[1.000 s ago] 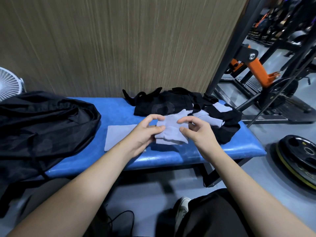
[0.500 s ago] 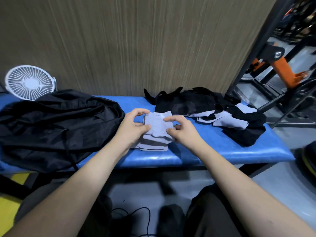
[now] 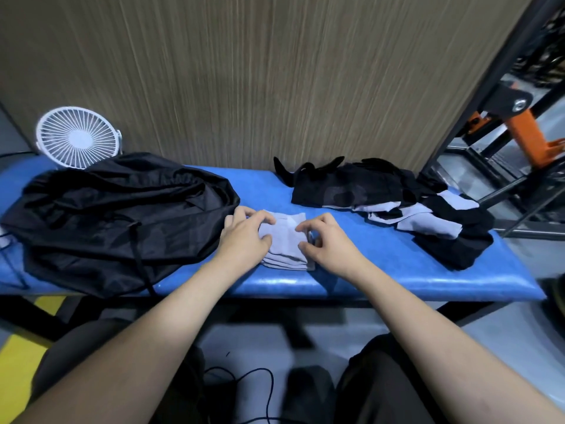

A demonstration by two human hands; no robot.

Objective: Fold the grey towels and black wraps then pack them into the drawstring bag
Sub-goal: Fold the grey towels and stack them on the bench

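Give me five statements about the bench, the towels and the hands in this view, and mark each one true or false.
1. Both hands, left hand and right hand, are on the stack of folded grey towels. True.
2. The drawstring bag lies to the right of the stack. False: it lies to the left.
3. The pile of unfolded black wraps and grey towels sits on the blue bench. True.
4. The white fan stands on the floor by the feet. False: it stands at the bench's far left, behind the bag.
5. The folded stack is already inside the bag. False: it rests on the bench.
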